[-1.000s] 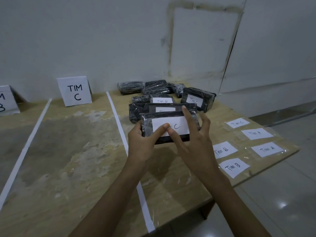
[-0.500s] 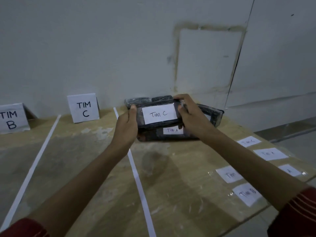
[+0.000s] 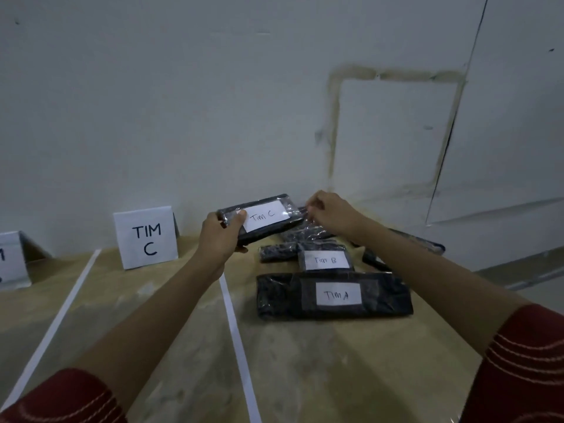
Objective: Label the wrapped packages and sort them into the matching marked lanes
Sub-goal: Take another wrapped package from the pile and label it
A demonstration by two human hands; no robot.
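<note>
A black wrapped package with a white "Tim C" label [image 3: 262,215] is held up above the table, tilted, near the white tape line [image 3: 235,328]. My left hand [image 3: 221,235] grips its left end, thumb on the label's corner. My right hand [image 3: 331,213] pinches the plastic wrap at its right end. The "TIM C" lane sign [image 3: 146,238] stands at the wall to the left. On the table lie a package labelled "Tim B" [image 3: 325,260] and a larger one labelled "Tim A" [image 3: 334,296].
More black wrapped packages [image 3: 276,251] lie behind and right of the labelled ones. A second tape line [image 3: 58,319] marks the left side of lane C. Part of another sign [image 3: 10,261] shows at the far left. The wall stands close behind.
Both hands carried the "Tim C" package farther from me and slightly left, tilting it. The right hand shifted from gripping its end to pinching the wrap. My view rose, dropping the loose labels from sight.
</note>
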